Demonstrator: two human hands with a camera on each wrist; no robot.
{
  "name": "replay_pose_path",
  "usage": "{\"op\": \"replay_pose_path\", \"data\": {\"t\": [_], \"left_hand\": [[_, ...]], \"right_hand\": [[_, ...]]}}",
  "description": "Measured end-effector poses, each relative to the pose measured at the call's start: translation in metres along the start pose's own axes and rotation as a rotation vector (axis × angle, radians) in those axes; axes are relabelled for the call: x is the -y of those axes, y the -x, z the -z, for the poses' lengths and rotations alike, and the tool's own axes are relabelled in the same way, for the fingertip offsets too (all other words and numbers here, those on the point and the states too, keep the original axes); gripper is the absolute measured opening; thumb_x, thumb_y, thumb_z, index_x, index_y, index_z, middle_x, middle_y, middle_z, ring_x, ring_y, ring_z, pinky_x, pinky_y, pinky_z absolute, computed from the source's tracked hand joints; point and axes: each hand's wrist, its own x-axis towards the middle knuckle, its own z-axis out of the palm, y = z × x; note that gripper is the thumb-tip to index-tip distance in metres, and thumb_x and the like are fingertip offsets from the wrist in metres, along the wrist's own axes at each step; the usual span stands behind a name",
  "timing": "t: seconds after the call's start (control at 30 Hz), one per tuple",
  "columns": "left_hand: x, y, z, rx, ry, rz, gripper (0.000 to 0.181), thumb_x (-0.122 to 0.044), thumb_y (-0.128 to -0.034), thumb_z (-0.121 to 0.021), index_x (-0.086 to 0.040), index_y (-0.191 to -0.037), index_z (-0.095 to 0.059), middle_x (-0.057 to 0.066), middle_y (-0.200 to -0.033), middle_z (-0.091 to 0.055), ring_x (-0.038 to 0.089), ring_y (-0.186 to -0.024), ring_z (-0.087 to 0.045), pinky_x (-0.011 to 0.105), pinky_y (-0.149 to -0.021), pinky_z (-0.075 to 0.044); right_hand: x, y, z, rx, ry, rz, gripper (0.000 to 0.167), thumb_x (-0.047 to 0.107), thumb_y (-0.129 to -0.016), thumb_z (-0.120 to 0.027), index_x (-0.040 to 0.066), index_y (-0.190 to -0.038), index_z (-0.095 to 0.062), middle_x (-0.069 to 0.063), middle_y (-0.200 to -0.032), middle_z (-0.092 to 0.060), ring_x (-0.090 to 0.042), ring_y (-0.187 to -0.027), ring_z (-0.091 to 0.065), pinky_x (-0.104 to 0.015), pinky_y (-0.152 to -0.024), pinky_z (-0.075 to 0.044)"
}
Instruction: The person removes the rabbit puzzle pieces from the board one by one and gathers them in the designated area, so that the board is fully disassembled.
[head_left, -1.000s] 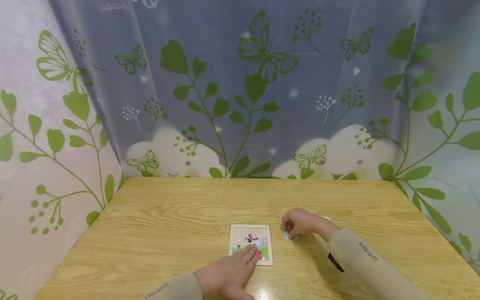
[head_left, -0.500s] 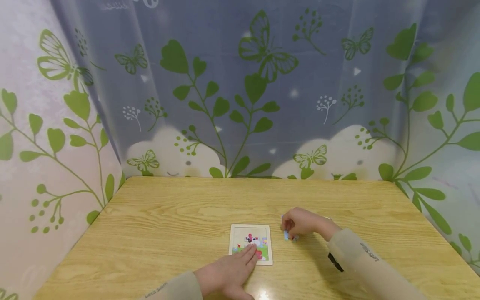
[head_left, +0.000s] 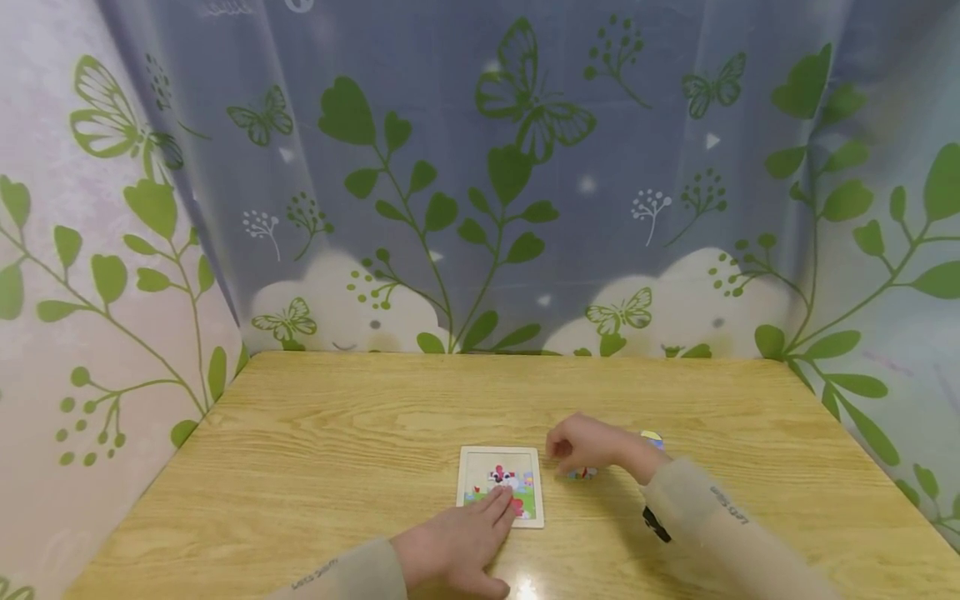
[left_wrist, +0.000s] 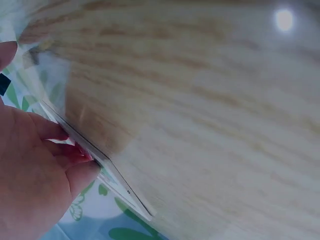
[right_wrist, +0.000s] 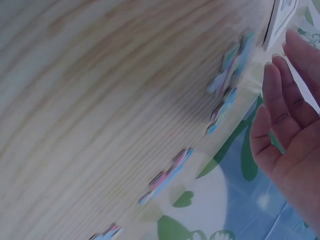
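Observation:
A framed picture puzzle (head_left: 498,458) with a pale rim lies on the wooden table, partly filled with colourful pieces. My left hand (head_left: 468,537) rests on its lower part with fingers straight, hiding some of the picture. The left wrist view shows those fingers on the frame (left_wrist: 112,172). Just right of the frame, my right hand (head_left: 588,442) hovers low with bent fingers. Its thumb is out of sight in the right wrist view, so whether a piece is pinched cannot be told. Loose puzzle pieces (right_wrist: 170,175) lie near it, one piece (head_left: 582,473) just below its fingers.
A yellow-and-blue puzzle piece (head_left: 651,437) lies behind my right forearm. The wooden table (head_left: 337,417) runs back to a curtain (head_left: 450,208) printed with leaves and butterflies, with similar cloth at both sides. A bright light reflection shows near the front of the table.
My right hand has shifted a little left, toward the frame. The light-blue piece under its fingers no longer shows, while the yellow-and-blue one is more visible. The left hand stays put.

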Motion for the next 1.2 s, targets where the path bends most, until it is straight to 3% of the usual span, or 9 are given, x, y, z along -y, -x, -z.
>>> {"op": "replay_pose_path", "data": {"t": [0.17, 0.4, 0.73, 0.9, 1.03, 1.2], "left_hand": [[0.000, -0.002, -0.002, -0.008, -0.026, 0.004, 0.085, -0.064, -0.0797, -0.037, -0.001, -0.136, -0.030, 0.017, -0.142, -0.022, 0.025, -0.130, -0.018, 0.025, -0.103, -0.018], [-0.001, -0.003, -0.002, -0.022, -0.054, -0.005, 0.088, -0.067, -0.0789, -0.034, -0.001, -0.136, -0.031, 0.017, -0.140, -0.025, 0.025, -0.128, -0.022, 0.025, -0.101, -0.023], [-0.003, -0.005, -0.002, -0.018, -0.074, 0.020, 0.084, -0.065, -0.0805, -0.034, -0.002, -0.136, -0.030, 0.015, -0.140, -0.026, 0.024, -0.128, -0.023, 0.025, -0.101, -0.023], [-0.005, -0.007, -0.003, -0.058, -0.048, 0.024, 0.082, -0.063, -0.0812, -0.037, -0.002, -0.136, -0.032, 0.016, -0.138, -0.030, 0.025, -0.126, -0.027, 0.027, -0.099, -0.027], [-0.007, -0.007, -0.002, -0.040, 0.013, 0.051, 0.082, -0.064, -0.0811, -0.037, -0.002, -0.136, -0.031, 0.017, -0.139, -0.028, 0.026, -0.127, -0.024, 0.029, -0.099, -0.027], [-0.010, -0.008, 0.000, -0.044, 0.028, 0.051, 0.086, -0.066, -0.0808, -0.034, 0.001, -0.134, -0.034, 0.017, -0.140, -0.026, 0.025, -0.129, -0.020, 0.029, -0.101, -0.024]], "right_hand": [[0.008, -0.006, -0.002, 0.001, 0.003, 0.030, 0.007, 0.003, -0.073, -0.068, 0.006, -0.075, -0.062, 0.010, -0.065, -0.048, 0.000, -0.058, -0.039, -0.019, -0.054, -0.039], [0.012, -0.010, -0.004, 0.020, -0.004, -0.005, 0.007, 0.004, -0.074, -0.067, 0.007, -0.079, -0.064, 0.010, -0.068, -0.052, -0.001, -0.060, -0.043, -0.019, -0.057, -0.041], [0.015, -0.014, -0.005, 0.023, -0.013, 0.011, 0.007, 0.005, -0.076, -0.064, 0.005, -0.083, -0.063, 0.008, -0.071, -0.054, -0.002, -0.062, -0.045, -0.020, -0.058, -0.042], [0.019, -0.019, -0.007, 0.020, -0.005, 0.022, 0.004, 0.006, -0.078, -0.063, 0.005, -0.082, -0.063, 0.008, -0.073, -0.056, -0.001, -0.064, -0.048, -0.019, -0.061, -0.044], [0.021, -0.023, -0.010, 0.020, 0.005, 0.024, 0.003, 0.009, -0.080, -0.063, 0.006, -0.081, -0.063, 0.009, -0.071, -0.055, -0.002, -0.063, -0.048, -0.019, -0.061, -0.043], [0.022, -0.029, -0.012, 0.028, 0.047, 0.028, 0.004, 0.010, -0.080, -0.063, 0.006, -0.082, -0.063, 0.010, -0.070, -0.054, -0.001, -0.062, -0.047, -0.018, -0.059, -0.042]]}}
